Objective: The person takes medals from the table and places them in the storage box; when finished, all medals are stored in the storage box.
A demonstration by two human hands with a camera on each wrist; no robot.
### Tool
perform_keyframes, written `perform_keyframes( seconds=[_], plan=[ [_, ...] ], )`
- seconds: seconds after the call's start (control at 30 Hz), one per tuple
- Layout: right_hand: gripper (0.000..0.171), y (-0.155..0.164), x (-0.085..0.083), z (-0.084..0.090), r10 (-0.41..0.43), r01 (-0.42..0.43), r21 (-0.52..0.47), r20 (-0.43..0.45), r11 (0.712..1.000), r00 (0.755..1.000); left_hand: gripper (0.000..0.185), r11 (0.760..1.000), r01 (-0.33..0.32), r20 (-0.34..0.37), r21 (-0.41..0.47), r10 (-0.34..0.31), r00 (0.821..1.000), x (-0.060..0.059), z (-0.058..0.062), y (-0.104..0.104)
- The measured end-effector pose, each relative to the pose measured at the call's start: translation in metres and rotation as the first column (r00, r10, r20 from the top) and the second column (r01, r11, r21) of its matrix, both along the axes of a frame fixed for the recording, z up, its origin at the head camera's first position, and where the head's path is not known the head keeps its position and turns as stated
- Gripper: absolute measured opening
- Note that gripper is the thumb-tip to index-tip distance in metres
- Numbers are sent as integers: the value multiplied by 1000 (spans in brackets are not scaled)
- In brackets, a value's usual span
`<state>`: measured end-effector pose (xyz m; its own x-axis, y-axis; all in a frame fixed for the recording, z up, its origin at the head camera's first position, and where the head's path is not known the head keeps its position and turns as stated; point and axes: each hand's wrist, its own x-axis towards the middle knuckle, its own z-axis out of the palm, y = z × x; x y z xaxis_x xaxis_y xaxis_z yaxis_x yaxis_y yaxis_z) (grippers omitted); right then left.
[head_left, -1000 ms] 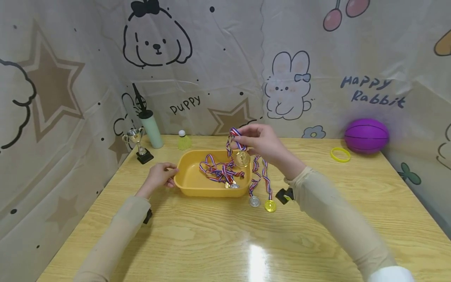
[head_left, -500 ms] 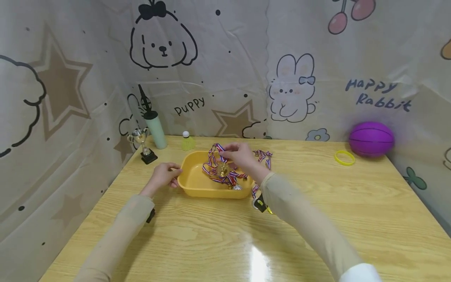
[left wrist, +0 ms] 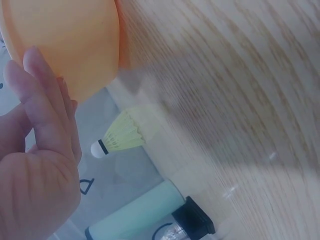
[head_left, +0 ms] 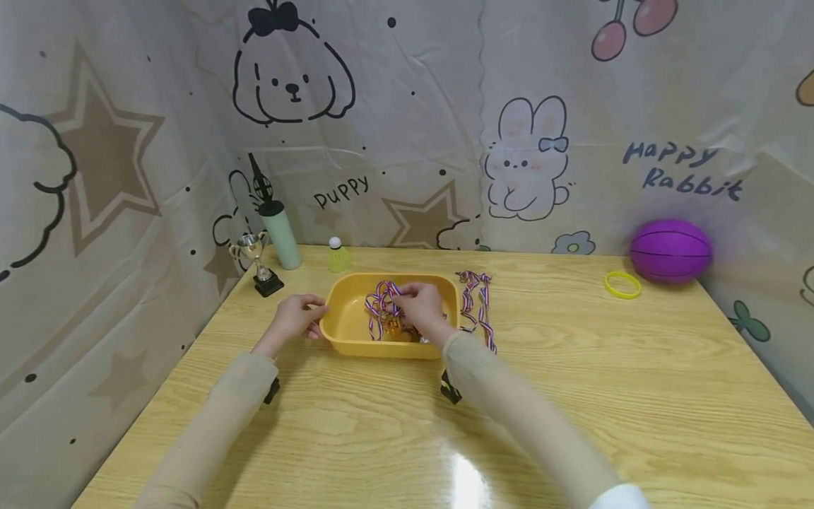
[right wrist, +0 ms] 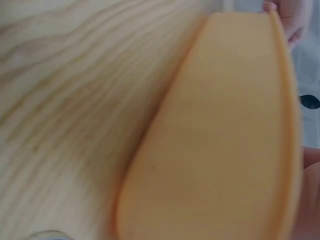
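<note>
Head view: R grip (head_left: 416,304) pinches medal ribbon (head_left: 381,297) in yellow tray (head_left: 343,332) (L grip (head_left: 294,318) holds rim).

a play corner, like in a kid's room. cloth walls (head_left: 407,120) with a drawn puppy and rabbit stand behind the hands, and a purple ball (head_left: 670,250) sits far right of them on the wood table (head_left: 572,396).
</note>
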<state>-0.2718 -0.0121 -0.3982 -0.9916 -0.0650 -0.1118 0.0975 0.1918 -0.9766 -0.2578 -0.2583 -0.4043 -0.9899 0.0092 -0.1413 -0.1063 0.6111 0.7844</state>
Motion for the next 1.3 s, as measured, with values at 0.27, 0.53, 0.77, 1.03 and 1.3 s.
perform_keyframes(
  seconds=[0.27, 0.53, 0.77, 1.03, 1.3],
  plan=[
    [16, -3, 1, -13, 4, -5, 52, 19, 999, 1000, 37, 1000, -13, 11, -3, 13, 1000, 0, 2, 0],
    [16, -3, -1, -16, 25, -27, 135, 12, 990, 1000, 38, 1000, 3, 11, 16, -3, 1000, 0, 2, 1],
    [15, -1, -1, -16, 43, -49, 158, 43, 986, 998, 36, 1000, 3, 13, 22, -3, 1000, -1, 0, 0],
    [19, 0, -1, -18, 58, -59, 223, 13, 973, 998, 37, 1000, -4, 18, 19, 3, 1000, -2, -2, 0],
    [26, 8, -1, -16, 86, -75, 244, -34, 967, 996, 38, 1000, -3, 24, 16, 2, 1000, -1, -1, -1]
  ],
)
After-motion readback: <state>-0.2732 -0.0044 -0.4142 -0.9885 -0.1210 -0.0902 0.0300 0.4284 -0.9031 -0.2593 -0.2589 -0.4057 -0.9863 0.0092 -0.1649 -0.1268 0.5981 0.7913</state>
